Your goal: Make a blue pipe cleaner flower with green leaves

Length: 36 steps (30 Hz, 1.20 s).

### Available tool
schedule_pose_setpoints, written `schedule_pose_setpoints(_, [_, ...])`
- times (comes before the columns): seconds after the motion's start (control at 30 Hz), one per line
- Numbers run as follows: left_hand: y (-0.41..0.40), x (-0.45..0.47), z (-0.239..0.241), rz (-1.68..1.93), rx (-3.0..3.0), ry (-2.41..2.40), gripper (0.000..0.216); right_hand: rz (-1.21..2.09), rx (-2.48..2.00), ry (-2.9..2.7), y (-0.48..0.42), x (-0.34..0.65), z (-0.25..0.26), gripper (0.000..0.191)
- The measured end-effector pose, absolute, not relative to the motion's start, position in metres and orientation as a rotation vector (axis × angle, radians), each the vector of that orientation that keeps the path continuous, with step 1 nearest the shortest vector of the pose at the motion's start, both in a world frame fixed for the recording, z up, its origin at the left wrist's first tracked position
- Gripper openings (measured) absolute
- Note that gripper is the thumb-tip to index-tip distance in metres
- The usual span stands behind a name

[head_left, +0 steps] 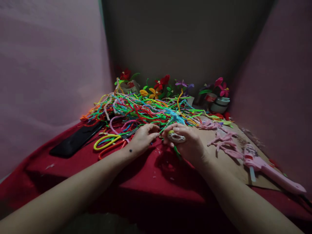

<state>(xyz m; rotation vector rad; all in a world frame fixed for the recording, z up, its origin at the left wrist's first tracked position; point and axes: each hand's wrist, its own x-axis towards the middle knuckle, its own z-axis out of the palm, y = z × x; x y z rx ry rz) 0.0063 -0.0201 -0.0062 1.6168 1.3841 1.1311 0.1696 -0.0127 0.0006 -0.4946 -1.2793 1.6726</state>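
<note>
My right hand [186,139] is closed around a white plastic spool [176,137] with cut-outs in its ring and a yellowish-green edge, probably a tape roll. A fuzzy light-blue pipe-cleaner shape [175,117] rises just behind its fingers. Below the palm pokes a bit of green stem [177,152]. Close beside it on the left, my left hand [144,138] has thumb and fingertips brought together; what they pinch is too small to make out. Both hands hover over the front of the red cloth [146,178]. Scissors [109,143] with yellow and orange handles lie beside my left wrist.
A heap of colourful pipe cleaners [138,109] spreads behind the hands. At left lies a black phone [75,139]. On cardboard [212,152] at right are pink fuzzy pieces [225,139] and a pink glue gun [270,170]. Pipe-cleaner flowers [161,83] and a jar [220,105] stand behind.
</note>
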Motion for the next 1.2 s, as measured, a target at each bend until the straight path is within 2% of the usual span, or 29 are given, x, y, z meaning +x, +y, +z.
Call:
schedule_pose_setpoints(0.13, [-0.025,0.004,0.004,1.269,1.717,1.408,0.024,1.735,-0.455,-1.226,-0.01,0.17,0.001,0.019])
schedule_pose_setpoints(0.33, [-0.028,0.005,0.005,1.049,1.73,1.418,0.01,1.806,-0.414,-1.168,-0.012,0.17,0.004,0.019])
schedule_pose_setpoints(0.5, [-0.032,0.008,0.005,1.001,1.708,1.391,0.016,1.818,-0.395,-1.162,-0.012,0.169,0.004,0.022])
schedule_pose_setpoints(0.9, [-0.047,0.007,0.019,1.253,1.403,1.148,0.02,1.792,-0.437,-1.177,-0.01,0.168,0.001,0.023])
schedule_pose_setpoints(1.2, [-0.051,0.013,0.029,1.138,2.081,1.361,0.015,1.846,-0.478,-1.192,-0.009,0.167,-0.003,0.033])
